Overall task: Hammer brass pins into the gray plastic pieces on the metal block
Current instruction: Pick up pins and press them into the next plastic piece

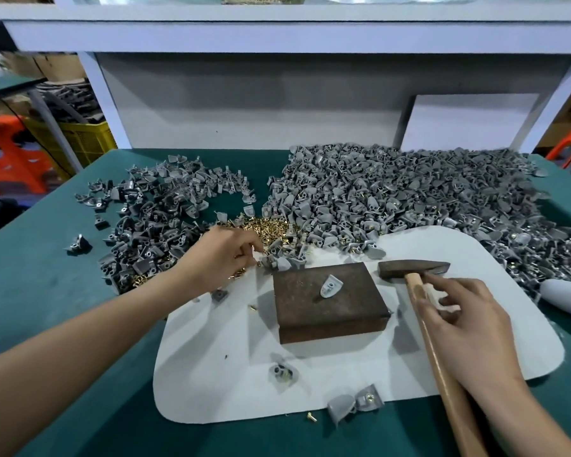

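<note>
Left hand [223,250] pinching in brass pins [271,230] at 11 o'clock of metal block [330,301]; gray piece [331,285] on block; right hand [465,324] open over hammer [419,291] handle

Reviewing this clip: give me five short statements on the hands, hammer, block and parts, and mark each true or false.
1. One gray plastic piece sits on top of the metal block. True.
2. The left hand reaches into the pile of brass pins. True.
3. The hammer is raised above the block, mid-swing. False: its head rests on the white mat to the right of the block.
4. The right hand is closed in a firm grip around the hammer handle. False: its fingers are spread, loosely at the handle.
5. The bigger heap of gray pieces lies to the right of the pin pile. True.
</note>
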`<act>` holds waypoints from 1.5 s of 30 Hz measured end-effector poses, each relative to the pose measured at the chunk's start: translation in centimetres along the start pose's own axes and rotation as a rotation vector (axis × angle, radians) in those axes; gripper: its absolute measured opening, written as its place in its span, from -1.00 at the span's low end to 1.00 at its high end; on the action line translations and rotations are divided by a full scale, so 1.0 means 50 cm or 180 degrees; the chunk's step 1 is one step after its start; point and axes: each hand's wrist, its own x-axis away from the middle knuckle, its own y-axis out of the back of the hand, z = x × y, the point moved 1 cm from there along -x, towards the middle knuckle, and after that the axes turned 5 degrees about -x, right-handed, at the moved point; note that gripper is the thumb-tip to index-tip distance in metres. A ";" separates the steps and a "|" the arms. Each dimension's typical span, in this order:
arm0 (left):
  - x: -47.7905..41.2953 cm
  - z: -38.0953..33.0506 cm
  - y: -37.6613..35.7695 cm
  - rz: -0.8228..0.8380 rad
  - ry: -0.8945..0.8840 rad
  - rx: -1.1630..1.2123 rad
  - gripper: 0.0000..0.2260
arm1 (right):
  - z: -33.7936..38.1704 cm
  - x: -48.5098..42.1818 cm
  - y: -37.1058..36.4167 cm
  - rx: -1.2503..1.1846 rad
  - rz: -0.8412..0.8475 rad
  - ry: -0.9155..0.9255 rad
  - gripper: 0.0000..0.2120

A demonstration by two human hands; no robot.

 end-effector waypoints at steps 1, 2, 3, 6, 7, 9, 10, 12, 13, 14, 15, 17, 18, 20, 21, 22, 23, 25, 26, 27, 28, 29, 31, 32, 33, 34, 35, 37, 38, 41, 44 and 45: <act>0.002 -0.011 0.010 -0.0129 0.0121 0.0082 -0.81 | 0.013 0.001 0.006 -0.0099 -0.0096 0.0114 -0.72; 0.005 -0.026 0.025 -0.0328 0.0260 0.0264 -0.81 | 0.032 0.005 0.011 -0.0239 -0.0154 0.0282 -0.74; 0.010 -0.045 0.042 -0.0547 0.0419 0.0651 -0.83 | 0.058 0.010 0.012 -0.0408 -0.0133 0.0491 -0.75; 0.028 -0.143 0.089 -0.0569 0.0587 0.2849 -0.81 | 0.145 0.030 -0.006 -0.0847 0.0235 0.1120 -0.70; 0.035 -0.176 0.095 -0.0431 0.0552 0.3410 -0.78 | 0.171 0.036 -0.013 -0.0862 0.0282 0.1332 -0.72; 0.050 -0.222 0.096 -0.0321 0.0595 0.4043 -0.74 | 0.200 0.041 -0.022 -0.0911 0.0147 0.1630 -0.80; 0.056 -0.232 0.094 -0.0352 0.0693 0.4242 -0.74 | 0.203 0.038 -0.021 -0.1044 0.0082 0.1647 -0.83; 0.066 -0.240 0.084 -0.0352 0.0877 0.4509 -0.73 | 0.198 0.032 -0.018 -0.1338 0.0095 0.1540 -0.82; 0.071 -0.243 0.076 -0.0292 0.0949 0.4653 -0.73 | 0.194 0.032 -0.017 -0.1399 0.0140 0.1508 -0.82; 0.075 -0.247 0.068 -0.0236 0.1023 0.4829 -0.71 | 0.190 0.033 -0.018 -0.1422 0.0192 0.1487 -0.83; 0.077 -0.249 0.060 -0.0198 0.1092 0.4966 -0.70 | 0.187 0.034 -0.018 -0.1414 0.0222 0.1473 -0.85; 0.081 -0.250 0.053 -0.0202 0.1098 0.4897 -0.73 | 0.179 0.033 -0.016 -0.1348 0.0202 0.1445 -0.88; 0.082 -0.245 0.052 -0.0317 0.1005 0.4497 -0.77 | 0.172 0.030 -0.012 -0.1335 0.0176 0.1384 -0.87; 0.084 -0.221 0.045 -0.0624 0.0795 0.2959 -0.80 | 0.150 0.015 -0.003 -0.1378 0.0185 0.1130 -0.87; 0.085 -0.210 0.036 -0.0629 0.0757 0.2125 -0.76 | 0.138 0.005 -0.001 -0.1346 0.0252 0.0989 -0.84; 0.088 -0.205 0.024 -0.0523 0.0747 0.1474 -0.71 | 0.128 -0.004 -0.001 -0.1234 0.0335 0.0909 -0.80; 0.089 -0.204 0.010 -0.0374 0.0743 0.1050 -0.68 | 0.123 -0.011 -0.004 -0.1052 0.0420 0.0918 -0.75; 0.087 -0.210 -0.021 -0.0288 0.0691 0.0657 -0.73 | 0.127 -0.016 -0.020 -0.0610 0.0642 0.1069 -0.72; 0.085 -0.214 -0.033 -0.0362 0.0640 0.0614 -0.77 | 0.134 -0.016 -0.031 -0.0379 0.0776 0.1176 -0.77; 0.082 -0.217 -0.041 -0.0457 0.0612 0.0635 -0.81 | 0.140 -0.015 -0.043 -0.0171 0.0897 0.1274 -0.82; 0.079 -0.219 -0.045 -0.0535 0.0607 0.0689 -0.85 | 0.144 -0.015 -0.054 -0.0026 0.1000 0.1337 -0.87; 0.075 -0.220 -0.048 -0.0603 0.0602 0.0743 -0.88 | 0.147 -0.016 -0.062 0.0052 0.1089 0.1339 -0.90; 0.072 -0.219 -0.052 -0.0721 0.0562 0.0835 -0.87 | 0.147 -0.019 -0.071 0.0137 0.1203 0.1263 -0.91; 0.072 -0.218 -0.052 -0.0753 0.0541 0.0916 -0.88 | 0.147 -0.020 -0.072 0.0161 0.1222 0.1236 -0.90; 0.074 -0.217 -0.051 -0.0768 0.0525 0.1050 -0.90 | 0.146 -0.019 -0.071 0.0167 0.1221 0.1220 -0.90; 0.075 -0.217 -0.050 -0.0767 0.0509 0.1247 -0.92 | 0.145 -0.018 -0.068 0.0147 0.1209 0.1204 -0.89; 0.080 -0.216 -0.050 -0.0771 0.0486 0.1470 -0.91 | 0.146 -0.016 -0.064 0.0122 0.1195 0.1174 -0.89; 0.089 -0.218 -0.047 -0.0790 0.0417 0.1837 -0.88 | 0.149 -0.007 -0.054 0.0082 0.1160 0.1130 -0.85; 0.093 -0.219 -0.046 -0.0785 0.0394 0.1963 -0.90 | 0.151 -0.003 -0.050 0.0088 0.1149 0.1135 -0.84; 0.094 -0.223 -0.046 -0.0755 0.0407 0.2160 -0.98 | 0.163 0.008 -0.043 0.0075 0.1151 0.1119 -0.87; 0.092 -0.224 -0.046 -0.0822 0.0415 0.2252 -0.96 | 0.161 0.014 -0.048 -0.0128 0.1177 0.0860 -0.95; 0.092 -0.224 -0.046 -0.0849 0.0423 0.2330 -0.93 | 0.157 0.016 -0.052 -0.0264 0.1180 0.0749 -0.95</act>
